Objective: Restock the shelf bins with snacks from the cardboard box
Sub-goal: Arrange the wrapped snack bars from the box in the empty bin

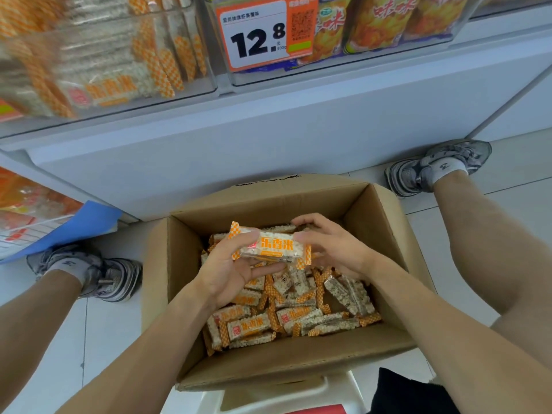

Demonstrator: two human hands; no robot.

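Both hands hold one clear-wrapped puffed-rice snack bar with orange checkered ends over the open brown cardboard box. The left hand cups it from below: its thumb lies across the bar's left end, and its fingers are curled under the wrapper. The right hand meets the bar's right end, thumb on the front face and fingers bent over the top edge, so the bar is clamped between the two hands. Just beneath the fingers, the box bottom is covered with a loose heap of the same rice snack bars. Above and well beyond the fingertips, a clear plastic shelf bin on the white shelf holds more of these bars, blurred. To its right hangs an orange-and-white price tag reading 12.8, in front of a bin of yellow snack bags.
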